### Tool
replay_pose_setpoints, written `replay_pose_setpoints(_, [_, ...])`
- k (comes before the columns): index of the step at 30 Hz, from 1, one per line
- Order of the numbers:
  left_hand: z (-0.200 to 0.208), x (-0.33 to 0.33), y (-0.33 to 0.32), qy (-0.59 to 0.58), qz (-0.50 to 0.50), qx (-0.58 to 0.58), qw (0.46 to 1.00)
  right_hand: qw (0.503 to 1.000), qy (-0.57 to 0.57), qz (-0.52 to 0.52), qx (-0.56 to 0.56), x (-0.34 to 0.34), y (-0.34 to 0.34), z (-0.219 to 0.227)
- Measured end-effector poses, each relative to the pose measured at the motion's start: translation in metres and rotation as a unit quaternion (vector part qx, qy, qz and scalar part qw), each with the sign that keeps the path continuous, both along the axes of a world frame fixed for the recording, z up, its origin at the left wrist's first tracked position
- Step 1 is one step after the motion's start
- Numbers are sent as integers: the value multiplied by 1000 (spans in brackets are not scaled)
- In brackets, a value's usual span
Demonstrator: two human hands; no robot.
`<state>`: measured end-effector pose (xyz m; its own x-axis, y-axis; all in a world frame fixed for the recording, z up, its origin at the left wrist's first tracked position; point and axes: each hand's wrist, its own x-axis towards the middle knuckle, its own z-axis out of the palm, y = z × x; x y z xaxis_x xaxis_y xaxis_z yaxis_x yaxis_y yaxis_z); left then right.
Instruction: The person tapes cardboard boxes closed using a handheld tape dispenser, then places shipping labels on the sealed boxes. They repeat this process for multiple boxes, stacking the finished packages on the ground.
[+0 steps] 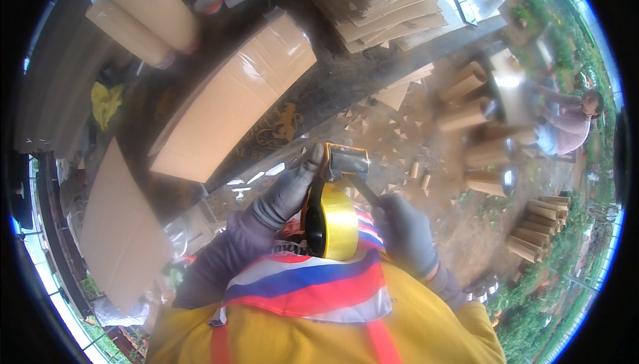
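A tape dispenser with a wide yellow tape roll and a dark frame is held up in front of my chest. My left hand, in a grey glove, is closed on the frame's left side, thumb near the top by the roller. A dark bar, seemingly the handle, slants from the dispenser to my grey-gloved right hand, whose fingers look closed round it, though they are blurred. Beyond my hands a long brown cardboard box lies on a dark table, with shiny clear tape across its top.
Flat cardboard sheets are stacked at the far side. Brown cardboard rolls lie at the far left, near a yellow cloth. Another person is at the right beside standing cardboard tubes. Scraps litter the ground.
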<state>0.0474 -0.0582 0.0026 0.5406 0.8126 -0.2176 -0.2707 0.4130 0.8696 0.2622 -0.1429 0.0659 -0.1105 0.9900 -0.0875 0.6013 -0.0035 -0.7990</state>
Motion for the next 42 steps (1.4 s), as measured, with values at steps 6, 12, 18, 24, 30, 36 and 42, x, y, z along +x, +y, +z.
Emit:
replay_pose_setpoints(6, [-6,-6,-3,3,13,19,1000,999,-12,-1,51,-7,2,-1])
replay_pose_setpoints(12, [-32,-15,-1,63,54,-34,996,901,334,-94,-261,-4,18,-18])
replay_pose_setpoints(18, [-25,-12,-3,-1,58,-9,998,697,619,123,-339,2,42,-42])
replay_pose_setpoints(24, [-20,-17,-12,86,63,-9,994,837,407,200,-306,0,46,-30])
replay_pose_setpoints(30, [-43,-22,-8,86,75,0,993,844,425,191,-267,-1,51,-29])
replay_pose_setpoints(36, [-13,-26,-8,-54,57,-60,995,847,506,112,-119,6,62,-10])
replay_pose_setpoints(42, [6,-26,-9,69,58,25,996,903,396,-54,-159,-14,50,-8])
